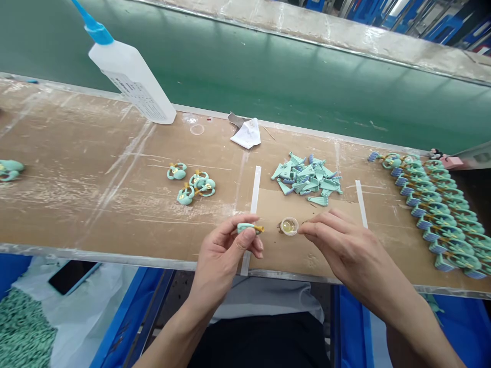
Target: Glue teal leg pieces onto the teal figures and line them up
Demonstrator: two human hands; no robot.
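Observation:
My left hand is closed on a small teal plastic figure part with a mustard-yellow end pointing right. To its right, a small clear cup of pale yellowish liquid stands on the bench. My right hand pinches what looks like a thin stick, whose tip is at the cup's rim; most of it is hidden by the fingers. Beyond the cup lies a loose pile of teal leg-like pieces with purple-blue ends. A few teal ring-shaped figure parts lie to the left of the pile.
Rows of assembled teal figures line the right side. A white bottle with a blue nozzle stands at the back left, and a crumpled white paper lies mid-back. Below the bench's front edge, a blue bin holds a phone.

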